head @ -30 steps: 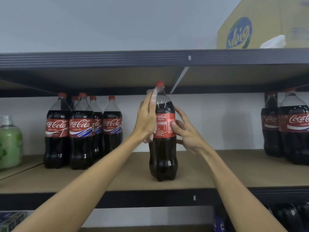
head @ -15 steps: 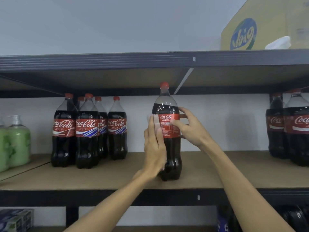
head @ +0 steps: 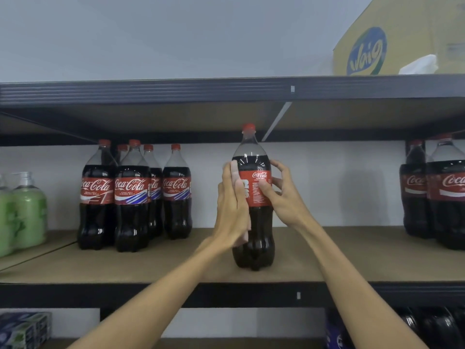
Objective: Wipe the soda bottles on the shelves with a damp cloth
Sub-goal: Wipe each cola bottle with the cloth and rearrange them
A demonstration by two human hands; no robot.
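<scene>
Where a pale wall (head: pixel 176 34) closed off the background, a dark metal shelving unit (head: pixel 176 90) was seen across the full width, and its brown middle shelf (head: pixel 352 255) was shown carrying nearly everything. On the top level, at the far right, a yellow cardboard box (head: pixel 407 41) with a blue oval mark was stood, and a crumpled white sheet (head: pixel 419 65) was seen just in front of it. At the left of the middle shelf a cluster of cola bottles (head: pixel 130 197) with red labels and red caps was packed closely together, well apart from the bottle being handled. A second group of cola bottles (head: pixel 442 197) was cut off by the right edge. Two green pump bottles (head: pixel 27 210) were placed at the far left. Below, stacked packs (head: pixel 22 328) were glimpsed at the lower left and dark bottle tops (head: pixel 427 326) at the lower right, too dim to be told further. The soda bottle (head: pixel 254 238) under work was stood upright near the front edge of the middle shelf, between the two groups. It was held from the right by the right grip (head: pixel 284 195), whose fingers were curled round the back and whose thumb was laid on the red label (head: pixel 259 187). The left grip (head: pixel 232 210) was laid flat, fingers straight, against the bottle's left side. A pale cloth (head: pixel 234 172) was pressed between palm and bottle, with only its edges visible. The red cap (head: pixel 248 126) was left uncovered.
</scene>
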